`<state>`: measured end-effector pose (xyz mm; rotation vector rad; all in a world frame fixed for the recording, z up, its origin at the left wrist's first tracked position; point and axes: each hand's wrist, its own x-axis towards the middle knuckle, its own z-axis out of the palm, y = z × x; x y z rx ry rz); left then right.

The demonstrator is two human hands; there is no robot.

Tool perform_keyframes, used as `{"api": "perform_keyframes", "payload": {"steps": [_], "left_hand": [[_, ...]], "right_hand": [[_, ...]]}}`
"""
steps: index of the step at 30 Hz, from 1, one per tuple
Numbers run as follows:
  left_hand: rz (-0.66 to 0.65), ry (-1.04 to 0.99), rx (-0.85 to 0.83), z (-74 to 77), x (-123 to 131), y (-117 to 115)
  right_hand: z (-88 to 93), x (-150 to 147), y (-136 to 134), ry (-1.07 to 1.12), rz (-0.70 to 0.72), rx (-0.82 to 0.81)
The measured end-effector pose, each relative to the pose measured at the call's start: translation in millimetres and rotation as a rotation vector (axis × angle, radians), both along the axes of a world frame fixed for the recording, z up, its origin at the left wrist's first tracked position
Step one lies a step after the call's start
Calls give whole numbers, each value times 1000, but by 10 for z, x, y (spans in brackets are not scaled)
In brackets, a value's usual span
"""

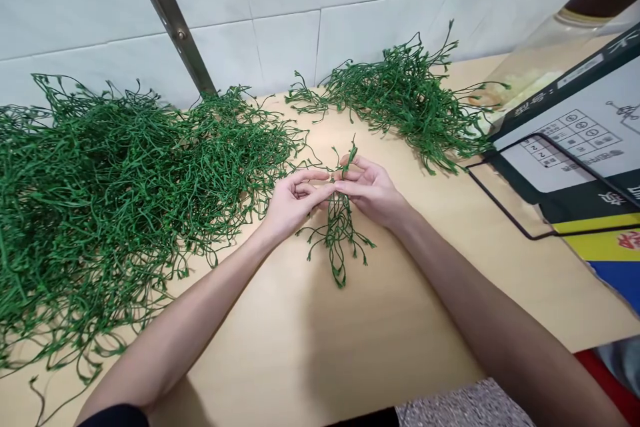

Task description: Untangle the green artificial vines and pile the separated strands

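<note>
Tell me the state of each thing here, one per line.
left hand, pinching the green sprig near its top
right hand, pinching the same sprig, fingers bent
green sprig, held between both hands, branches spread
large pile, tangled, lying loose at left
small pile, heaped loose at back right

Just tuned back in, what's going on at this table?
A person's left hand and right hand meet over the wooden table, both pinching the top of a small green sprig whose strands trail toward the person. A big heap of such strands lies to the left, a smaller heap sits at the back, and a printed box stands on the right.
</note>
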<state>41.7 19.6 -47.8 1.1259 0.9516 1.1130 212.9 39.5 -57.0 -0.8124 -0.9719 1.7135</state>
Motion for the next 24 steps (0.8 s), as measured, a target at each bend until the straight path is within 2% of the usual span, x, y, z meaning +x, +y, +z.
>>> {"api": "perform_keyframes", "payload": {"steps": [3,8,13,19,24], "left_hand": [[-43,64,5,-22,-9,-7],[-85,47,4,-5,-7,-3],[-42,27,51,-6,-1,16],[-1,-158,-43,-48,16,38],[-10,-90,-13,-20,6,-3]], "right_hand": [[0,-14,-6,-8,-22,19],[-9,-28,0,-23,-57,25],[-10,-20,-1,-18,-30,0],[-33,-34,-8,-49,4,56],[-53,-61,8,-59,-57,59]]}}
